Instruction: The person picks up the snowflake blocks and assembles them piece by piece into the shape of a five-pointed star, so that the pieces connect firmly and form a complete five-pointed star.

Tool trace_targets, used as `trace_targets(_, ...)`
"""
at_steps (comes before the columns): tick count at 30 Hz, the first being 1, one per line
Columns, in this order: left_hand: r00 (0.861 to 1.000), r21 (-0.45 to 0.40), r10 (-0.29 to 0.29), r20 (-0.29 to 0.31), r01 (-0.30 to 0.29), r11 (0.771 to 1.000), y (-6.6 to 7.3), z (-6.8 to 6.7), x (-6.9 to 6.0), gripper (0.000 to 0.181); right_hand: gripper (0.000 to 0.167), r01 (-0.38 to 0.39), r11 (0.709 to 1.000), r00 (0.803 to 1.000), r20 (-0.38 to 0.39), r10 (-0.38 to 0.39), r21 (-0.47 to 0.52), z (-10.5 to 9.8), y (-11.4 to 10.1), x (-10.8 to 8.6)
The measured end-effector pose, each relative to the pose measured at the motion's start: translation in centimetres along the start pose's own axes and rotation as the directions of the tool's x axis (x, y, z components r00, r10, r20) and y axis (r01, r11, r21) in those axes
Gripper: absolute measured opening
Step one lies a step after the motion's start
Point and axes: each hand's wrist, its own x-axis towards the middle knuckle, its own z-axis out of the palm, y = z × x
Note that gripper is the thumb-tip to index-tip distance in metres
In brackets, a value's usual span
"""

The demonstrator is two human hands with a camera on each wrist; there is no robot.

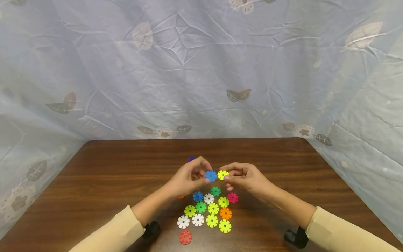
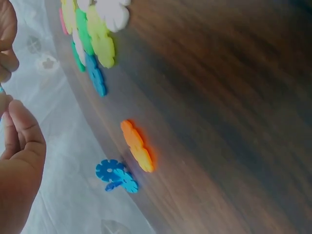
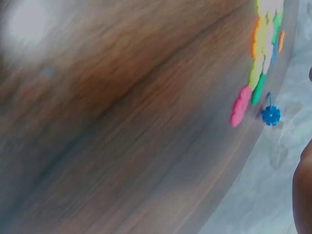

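Between thumb and fingers, my left hand (image 1: 190, 177) pinches a blue notched disc (image 1: 210, 176). Just to its right, my right hand (image 1: 248, 177) pinches a yellow notched disc (image 1: 223, 175). Both discs are held up above the table with their faces toward me, edges close together with a narrow gap. In the left wrist view the left hand (image 2: 24, 141) shows at the left edge, and its disc is almost wholly out of frame. The right wrist view shows only a sliver of the right hand (image 3: 303, 190), without its disc.
Loose notched discs lie below the hands on the brown wooden table (image 1: 126, 168): green (image 1: 215, 191), pink (image 1: 232, 197), white (image 1: 198, 219), orange (image 1: 225, 213) and red (image 1: 185, 237) among them. Behind the left hand stand joined blue discs (image 2: 117, 174). A patterned cloth (image 1: 201, 77) hangs around the table.
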Motion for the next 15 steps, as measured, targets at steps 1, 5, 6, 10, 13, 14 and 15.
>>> trace_targets(1,1.000,-0.001,0.010,-0.006,-0.010,1.000,0.1,0.1,0.0,0.024,0.052,-0.001,1.000,1.000,-0.004,0.001,0.010,0.2,-0.1,0.0)
trace_targets(5,0.999,0.008,0.031,-0.033,-0.031,0.999,0.7,0.2,-0.1,0.022,0.054,-0.014,0.999,1.000,-0.014,0.014,0.043,0.6,-0.6,-0.1)
trace_targets(6,0.999,0.014,0.036,-0.041,-0.035,0.999,0.8,0.3,-0.1,0.022,0.054,-0.019,0.998,1.000,-0.015,0.020,0.052,0.7,-0.7,-0.1)
trace_targets(10,0.995,0.057,0.057,-0.082,-0.052,0.997,0.9,0.5,-0.3,0.021,0.054,-0.043,0.996,0.999,-0.017,0.045,0.083,1.0,-1.0,-0.1)
trace_targets(13,0.991,0.084,0.076,-0.113,-0.066,0.994,0.8,0.7,-0.5,0.020,0.054,-0.070,0.989,0.997,-0.022,0.073,0.129,1.3,-1.2,-0.2)
trace_targets(14,0.989,0.088,0.082,-0.123,-0.072,0.994,0.8,0.8,-0.5,0.019,0.053,-0.075,0.987,0.997,-0.020,0.078,0.144,1.4,-1.2,-0.2)
trace_targets(15,0.987,0.091,0.089,-0.134,-0.077,0.993,0.8,0.9,-0.6,0.019,0.053,-0.081,0.984,0.996,-0.021,0.085,0.159,1.5,-1.2,-0.2)
